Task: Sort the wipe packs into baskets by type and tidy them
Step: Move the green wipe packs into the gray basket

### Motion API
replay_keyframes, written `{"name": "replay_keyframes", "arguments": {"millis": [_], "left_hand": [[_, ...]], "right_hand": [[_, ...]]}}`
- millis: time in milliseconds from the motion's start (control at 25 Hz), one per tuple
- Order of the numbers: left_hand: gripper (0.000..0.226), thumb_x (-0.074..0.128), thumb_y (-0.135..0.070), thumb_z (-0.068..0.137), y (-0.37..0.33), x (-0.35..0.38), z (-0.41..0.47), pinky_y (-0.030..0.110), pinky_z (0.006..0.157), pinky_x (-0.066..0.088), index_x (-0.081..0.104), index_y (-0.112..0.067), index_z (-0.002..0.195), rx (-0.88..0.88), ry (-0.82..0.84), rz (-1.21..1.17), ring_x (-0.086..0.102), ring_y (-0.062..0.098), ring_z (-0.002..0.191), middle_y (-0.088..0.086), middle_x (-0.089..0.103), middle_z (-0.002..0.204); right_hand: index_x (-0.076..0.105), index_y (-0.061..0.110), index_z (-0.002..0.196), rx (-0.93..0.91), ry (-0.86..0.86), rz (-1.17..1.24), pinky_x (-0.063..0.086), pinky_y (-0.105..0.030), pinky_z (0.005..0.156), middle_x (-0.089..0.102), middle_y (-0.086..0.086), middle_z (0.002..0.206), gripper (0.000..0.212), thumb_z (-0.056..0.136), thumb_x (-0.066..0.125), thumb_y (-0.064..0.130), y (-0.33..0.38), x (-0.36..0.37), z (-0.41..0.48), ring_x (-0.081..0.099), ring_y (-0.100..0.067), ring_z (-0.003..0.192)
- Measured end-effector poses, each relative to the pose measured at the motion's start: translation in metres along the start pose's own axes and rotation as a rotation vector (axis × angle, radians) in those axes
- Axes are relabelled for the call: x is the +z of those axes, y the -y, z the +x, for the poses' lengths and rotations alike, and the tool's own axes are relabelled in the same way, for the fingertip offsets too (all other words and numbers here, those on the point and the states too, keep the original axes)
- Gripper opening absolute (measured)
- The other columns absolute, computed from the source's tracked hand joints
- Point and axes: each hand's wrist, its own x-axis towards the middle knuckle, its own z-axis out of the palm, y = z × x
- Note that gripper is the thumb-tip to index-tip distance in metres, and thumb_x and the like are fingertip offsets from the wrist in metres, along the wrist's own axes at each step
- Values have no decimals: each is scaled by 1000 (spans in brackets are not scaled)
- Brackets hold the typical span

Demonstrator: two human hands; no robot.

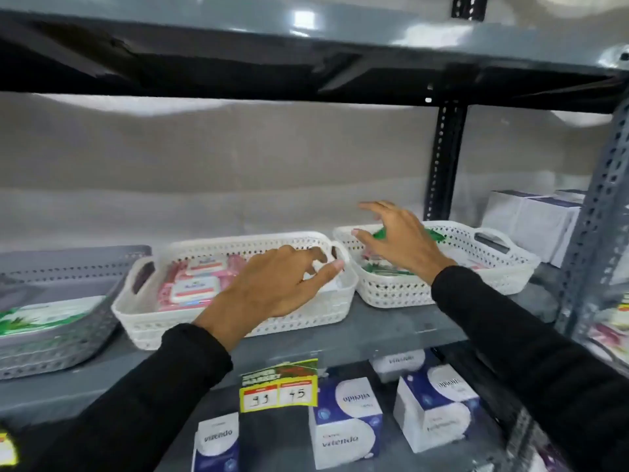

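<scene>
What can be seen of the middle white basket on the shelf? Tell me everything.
The middle white basket looks like plastic, with perforated walls and cut-out handles at both ends. It sits upright on the grey shelf, between the grey basket and the right white basket, whose near corner it meets or nearly meets. Pink wipe packs with white lids lie inside. The left hand reaches over its right end, fingers at the handle.

This is a shop. Grey slotted-steel shelving (446, 158) carries baskets (235, 321) of packaged wipes (194, 284), and a yellow price tag (279, 386) headed "SUPER MARKET", with handwritten numbers, hangs from the shelf edge. Below it stand rows of identical blue-and-white boxes (345, 424) of one brand, and more boxes (531, 219) sit at the right.
</scene>
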Motion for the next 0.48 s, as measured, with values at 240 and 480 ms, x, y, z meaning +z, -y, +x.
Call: {"name": "replay_keyframes", "arguments": {"millis": [240, 480], "left_hand": [[68, 18, -70, 93, -18, 42, 6, 39, 74, 48, 64, -20, 87, 43, 93, 254, 64, 30, 89, 10, 69, 93], [57, 14, -71, 93, -17, 48, 1, 37, 60, 44, 42, -28, 67, 87, -38, 292, 66, 31, 72, 8, 69, 72]], "right_hand": [[61, 22, 137, 155, 609, -116, 49, -39, 100, 64, -3, 130, 73, 75, 77, 57, -83, -4, -1, 61, -27, 115], [75, 8, 99, 102, 631, -90, 42, -30, 60, 70, -13, 86, 33, 74, 79, 30, -102, 14, 8, 56, -22, 67]]}}
